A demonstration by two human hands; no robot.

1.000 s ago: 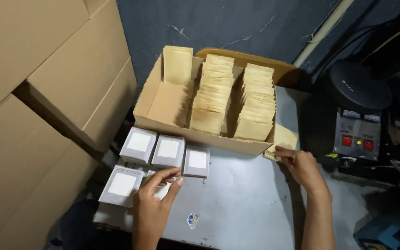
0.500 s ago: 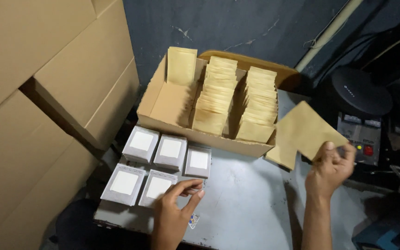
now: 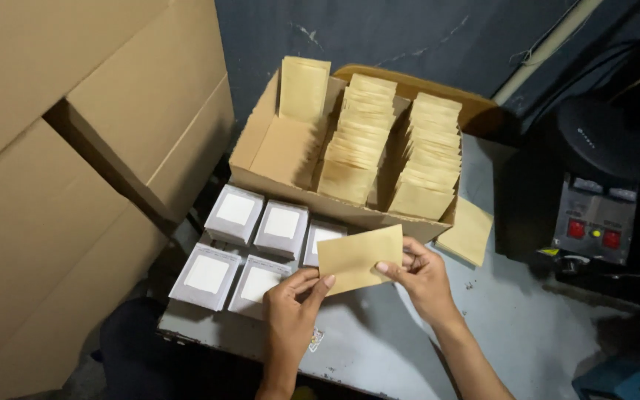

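Observation:
Both my hands hold one flat kraft-paper pouch above the grey table. My left hand pinches its lower left corner and my right hand grips its right edge. The pouch hangs in front of several small white-topped grey boxes set in two rows at the table's left. Behind them an open cardboard box holds two upright rows of the same brown pouches.
Another brown pouch lies flat on the table by the cardboard box's right corner. A black machine with red buttons stands at the right. Large cardboard cartons are stacked along the left.
My right hand carried the pouch from the right side to the middle, in front of me. My left hand rose from the white-topped boxes and took the pouch's left corner.

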